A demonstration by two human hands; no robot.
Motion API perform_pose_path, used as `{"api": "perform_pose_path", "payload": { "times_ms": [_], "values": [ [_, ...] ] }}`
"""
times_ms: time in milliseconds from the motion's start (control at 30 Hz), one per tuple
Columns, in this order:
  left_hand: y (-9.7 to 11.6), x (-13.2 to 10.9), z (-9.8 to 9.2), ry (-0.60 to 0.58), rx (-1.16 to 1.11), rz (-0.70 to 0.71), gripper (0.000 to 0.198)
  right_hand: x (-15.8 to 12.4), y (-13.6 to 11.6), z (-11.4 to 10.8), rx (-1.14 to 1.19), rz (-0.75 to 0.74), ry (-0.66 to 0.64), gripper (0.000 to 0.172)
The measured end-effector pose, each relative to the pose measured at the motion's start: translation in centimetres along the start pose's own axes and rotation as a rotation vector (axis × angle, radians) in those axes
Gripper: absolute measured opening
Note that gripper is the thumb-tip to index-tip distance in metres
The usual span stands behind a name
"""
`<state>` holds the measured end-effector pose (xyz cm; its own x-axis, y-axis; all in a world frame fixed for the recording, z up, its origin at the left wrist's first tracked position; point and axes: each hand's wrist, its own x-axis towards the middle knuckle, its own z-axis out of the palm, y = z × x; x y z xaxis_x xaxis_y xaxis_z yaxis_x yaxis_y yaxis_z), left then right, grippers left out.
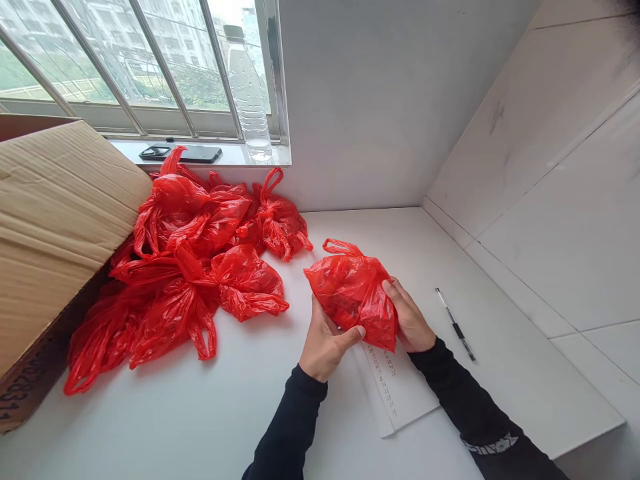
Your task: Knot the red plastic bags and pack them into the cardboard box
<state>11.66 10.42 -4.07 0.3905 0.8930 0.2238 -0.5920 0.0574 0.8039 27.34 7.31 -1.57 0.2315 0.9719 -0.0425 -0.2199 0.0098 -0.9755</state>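
A red plastic bag (353, 290) with a loop handle on top is held up between my two hands over the white tabletop. My left hand (325, 343) grips its lower left side, thumb across the front and fingers behind. On the right side, my right hand (407, 317) closes round the bag with its fingertips at the edge. Dark shapes show faintly through the film; what they are I cannot tell. Partly beneath the bag lies a paper sheet (405, 393) with printed or written rows, its upper part covered.
Several knotted red plastic bags (200, 267) are heaped at the left, against a tilted cardboard box (65, 220). A pen (456, 325) lies right of my right hand. A phone (195, 155) and a water bottle (250, 100) are on the sill by the barred window. Walls bound the back and right.
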Motion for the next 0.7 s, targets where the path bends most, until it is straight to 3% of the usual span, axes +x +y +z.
{"api": "perform_pose_path", "payload": {
  "times_ms": [100, 200, 500, 700],
  "values": [
    [0.4, 0.3, -0.5, 0.139, 0.017, 0.047, 0.091, -0.3, -0.4, 0.0, -0.012, 0.061, -0.204, 0.058],
    [0.6, 0.5, -1.1, 0.225, 0.037, 0.062, 0.090, -0.5, -0.4, 0.1, -0.081, 0.046, -0.262, 0.076],
    [0.6, 0.4, -0.9, 0.209, 0.060, 0.007, 0.075, -0.4, 0.0, 0.2, -0.046, 0.032, -0.161, 0.060],
    [0.7, 0.4, -1.3, 0.261, 0.046, -0.016, 0.082, -0.6, -0.3, 0.3, -0.074, 0.047, -0.220, 0.070]
  ]
}}
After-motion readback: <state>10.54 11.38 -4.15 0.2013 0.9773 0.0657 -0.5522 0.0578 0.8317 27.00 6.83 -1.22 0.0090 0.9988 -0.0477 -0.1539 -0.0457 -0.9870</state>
